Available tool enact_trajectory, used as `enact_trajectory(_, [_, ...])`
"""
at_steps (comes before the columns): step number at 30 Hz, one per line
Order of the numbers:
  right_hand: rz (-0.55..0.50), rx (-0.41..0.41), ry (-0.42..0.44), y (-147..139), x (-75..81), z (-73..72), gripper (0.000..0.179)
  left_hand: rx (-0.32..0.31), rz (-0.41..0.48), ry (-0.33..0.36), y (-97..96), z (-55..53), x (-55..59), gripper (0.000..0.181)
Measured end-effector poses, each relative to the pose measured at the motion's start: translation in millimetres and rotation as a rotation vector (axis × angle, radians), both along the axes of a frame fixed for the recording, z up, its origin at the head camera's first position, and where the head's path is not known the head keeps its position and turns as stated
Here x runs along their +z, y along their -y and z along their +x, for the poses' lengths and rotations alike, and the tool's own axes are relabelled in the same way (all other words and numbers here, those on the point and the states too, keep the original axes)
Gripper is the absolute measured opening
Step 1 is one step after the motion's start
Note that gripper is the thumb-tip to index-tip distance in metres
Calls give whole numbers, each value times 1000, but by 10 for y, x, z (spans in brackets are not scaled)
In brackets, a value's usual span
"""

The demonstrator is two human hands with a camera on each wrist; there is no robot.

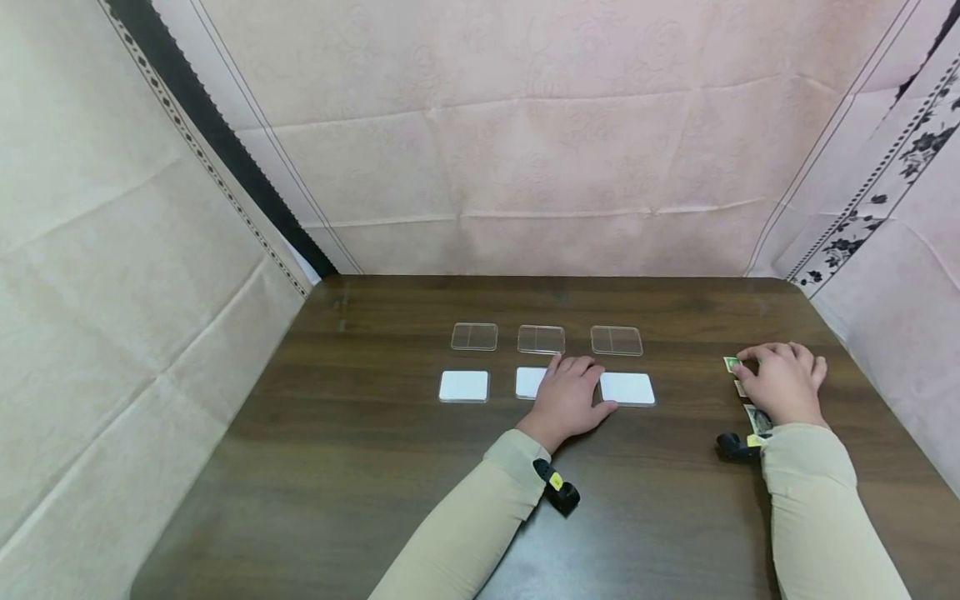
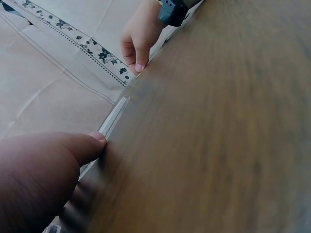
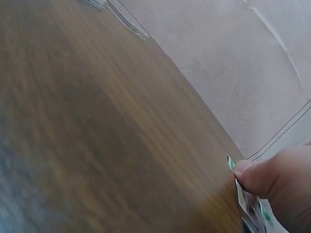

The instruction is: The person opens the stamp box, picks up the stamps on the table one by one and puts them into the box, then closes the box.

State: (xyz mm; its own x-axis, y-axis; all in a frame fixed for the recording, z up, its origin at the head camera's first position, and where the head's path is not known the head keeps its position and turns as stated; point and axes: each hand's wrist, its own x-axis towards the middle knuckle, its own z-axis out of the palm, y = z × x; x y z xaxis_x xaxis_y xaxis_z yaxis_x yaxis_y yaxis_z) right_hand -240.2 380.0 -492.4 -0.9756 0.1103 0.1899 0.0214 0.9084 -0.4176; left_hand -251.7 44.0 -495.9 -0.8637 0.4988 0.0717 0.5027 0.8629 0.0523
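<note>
My left hand (image 1: 572,398) rests over the table between two white rectangles, its fingers spread loosely. The middle white rectangle (image 1: 529,382) is partly hidden under its fingers; the right white rectangle (image 1: 628,389) lies by its thumb, which touches a pale slab edge (image 2: 114,118) in the left wrist view. On the right side, my right hand (image 1: 783,379) pinches a small green-edged paper piece (image 1: 731,363) between thumb and finger. Below it lie a small pale piece (image 1: 740,388) and a printed paper piece (image 1: 757,419), partly hidden by the hand and wrist.
Another white rectangle (image 1: 463,387) lies at the left of the row. Behind the row are three clear, shallow rectangular pieces: left clear piece (image 1: 474,337), middle clear piece (image 1: 541,339) and right clear piece (image 1: 617,341). Pale cloth (image 1: 525,167) hangs behind the brown wooden table (image 1: 360,433).
</note>
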Motion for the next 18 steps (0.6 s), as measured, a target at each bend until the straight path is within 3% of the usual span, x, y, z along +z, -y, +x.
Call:
enact_trajectory(8, [50, -17, -53, 56, 52, -14, 24, 4, 10, 8, 5, 5, 10, 64])
enact_trajectory(11, [62, -54, -61, 81, 89, -13, 30, 3, 9, 7, 4, 6, 19, 64])
enact_trajectory(15, [100, -105, 1, 108, 119, -17, 46, 1, 9, -4, 7, 3, 17, 63])
enact_trajectory(18, [120, -122, 47, 131, 133, -15, 47, -1, 10, -7, 7, 1, 13, 63])
